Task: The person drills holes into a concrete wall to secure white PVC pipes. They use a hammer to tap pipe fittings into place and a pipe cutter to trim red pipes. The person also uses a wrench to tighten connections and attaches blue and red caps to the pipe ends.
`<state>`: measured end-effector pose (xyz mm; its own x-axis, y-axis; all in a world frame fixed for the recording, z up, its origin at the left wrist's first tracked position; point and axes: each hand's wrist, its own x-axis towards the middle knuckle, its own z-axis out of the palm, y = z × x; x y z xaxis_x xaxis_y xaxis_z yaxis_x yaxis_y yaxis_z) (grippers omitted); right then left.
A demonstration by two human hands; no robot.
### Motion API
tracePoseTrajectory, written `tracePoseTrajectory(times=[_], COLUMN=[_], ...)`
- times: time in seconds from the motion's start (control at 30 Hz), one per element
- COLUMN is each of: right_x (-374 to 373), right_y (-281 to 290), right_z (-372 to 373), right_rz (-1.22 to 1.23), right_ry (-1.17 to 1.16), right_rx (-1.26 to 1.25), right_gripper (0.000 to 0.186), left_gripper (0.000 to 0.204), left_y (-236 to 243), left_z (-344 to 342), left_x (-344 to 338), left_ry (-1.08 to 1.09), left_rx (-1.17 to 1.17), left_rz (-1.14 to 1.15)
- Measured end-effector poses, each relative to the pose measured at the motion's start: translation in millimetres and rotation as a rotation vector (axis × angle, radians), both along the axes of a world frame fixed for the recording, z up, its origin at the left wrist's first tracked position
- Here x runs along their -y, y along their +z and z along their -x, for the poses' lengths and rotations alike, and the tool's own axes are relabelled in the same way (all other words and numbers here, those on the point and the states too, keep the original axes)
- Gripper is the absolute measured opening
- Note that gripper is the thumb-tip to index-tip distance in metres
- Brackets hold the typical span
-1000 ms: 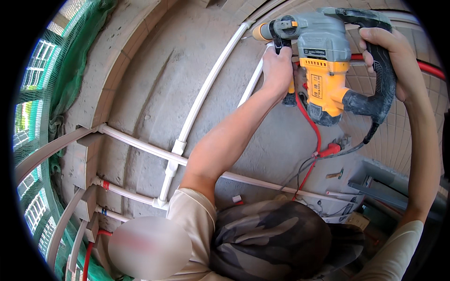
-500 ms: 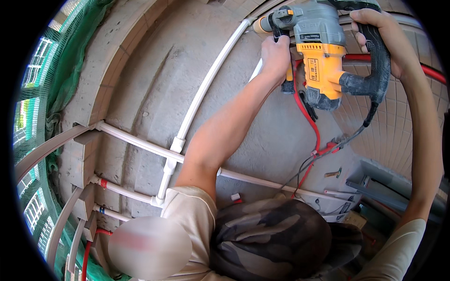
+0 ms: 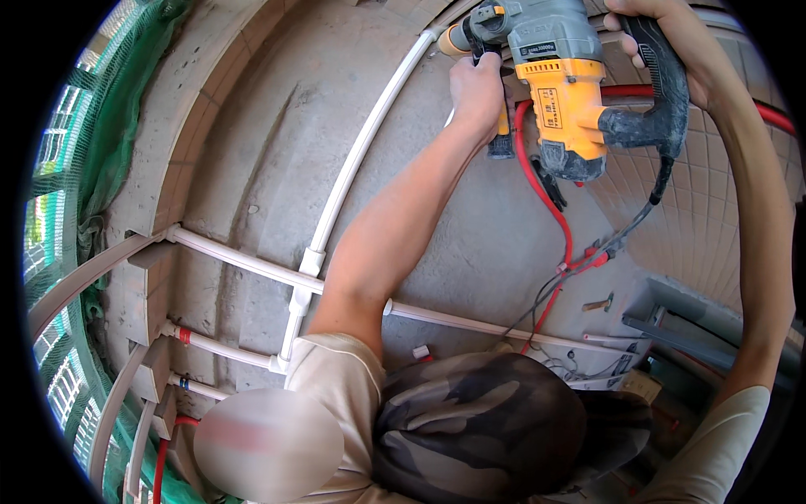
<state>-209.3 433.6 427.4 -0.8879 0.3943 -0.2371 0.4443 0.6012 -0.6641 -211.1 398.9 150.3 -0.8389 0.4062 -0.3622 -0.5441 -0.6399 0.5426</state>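
A grey and orange rotary hammer drill [image 3: 558, 101] is held up at the top of the view, pointing left. My left hand [image 3: 477, 92] is closed round its black side handle, with the elbow bent. On the drill's right side, my right hand [image 3: 678, 38] wraps the thick black rear handle [image 3: 663, 84]. The drill's orange-ringed nose [image 3: 454, 39] is beside the upper end of a white pipe [image 3: 374, 130]; whether they touch, I cannot tell. Any bit in the nose is not clearly visible. A dark power cord [image 3: 646, 212] hangs from the rear handle.
White pipes [image 3: 239, 260] with joints run across the grey concrete. A red hose-like line [image 3: 550, 217] bends below the drill, near a red connector [image 3: 596, 256]. Green netting [image 3: 122, 160] hangs at left. A small hammer-like tool [image 3: 598, 303] lies at right by a grey trough [image 3: 672, 294].
The drill has shifted slightly up and left in the view, together with both hands. My grip on it is unchanged. The pipes appear slightly farther left too, as the view has moved.
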Motion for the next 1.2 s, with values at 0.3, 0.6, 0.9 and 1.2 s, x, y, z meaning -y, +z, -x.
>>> tracePoseTrajectory(times=[0.3, 0.6, 0.9, 1.2], right_x=[-17, 2, 10, 27], right_y=[-4, 20, 32, 15], right_z=[-32, -106, -72, -17], right_rz=[-0.237, -0.228, -0.296, -0.311], right_ry=[0.241, 0.025, 0.15, 0.26], right_rx=[0.082, -0.029, 0.031, 0.065], right_gripper=[0.026, 0.024, 0.026, 0.026], left_gripper=[0.022, 0.023, 0.025, 0.021], left_y=[-4, 14, 17, 1], left_z=[-7, -43, -19, 5], left_x=[20, 66, 63, 66], left_ry=[-0.032, -0.262, -0.245, -0.199], left_rx=[-0.099, 0.068, 0.054, 0.155], left_rz=[0.25, -0.41, -0.44, -0.41])
